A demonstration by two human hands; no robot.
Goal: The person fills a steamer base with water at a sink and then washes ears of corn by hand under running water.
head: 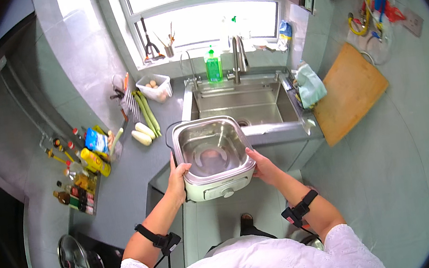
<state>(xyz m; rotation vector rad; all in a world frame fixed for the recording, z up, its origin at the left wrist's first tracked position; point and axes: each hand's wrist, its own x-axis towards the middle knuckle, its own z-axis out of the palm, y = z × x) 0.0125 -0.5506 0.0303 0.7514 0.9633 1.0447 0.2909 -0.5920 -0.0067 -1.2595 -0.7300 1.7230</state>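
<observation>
Between my two hands I hold a white electric cooking pot point(218, 188) with a square steel inner pan, in front of the sink's near edge. My left hand point(177, 179) grips its left side, thumb on the rim. On the opposite side my right hand point(263, 164) clasps it, thumb up near the rim. The pan looks bare inside, with a ring-shaped mark on its bottom. A control knob point(227, 192) sits on the side facing me. Behind the pot is the stainless steel sink point(251, 110), with a pull-out faucet point(237, 59) over its back edge.
White gourds point(142, 133), long green vegetables point(147, 111) and a plastic box of eggs point(154, 87) rest on the left counter. Bottles point(78, 183) crowd a corner beyond them. A lidded pan point(77, 262) is at lower left. Right of the sink leans a wooden cutting board point(351, 92).
</observation>
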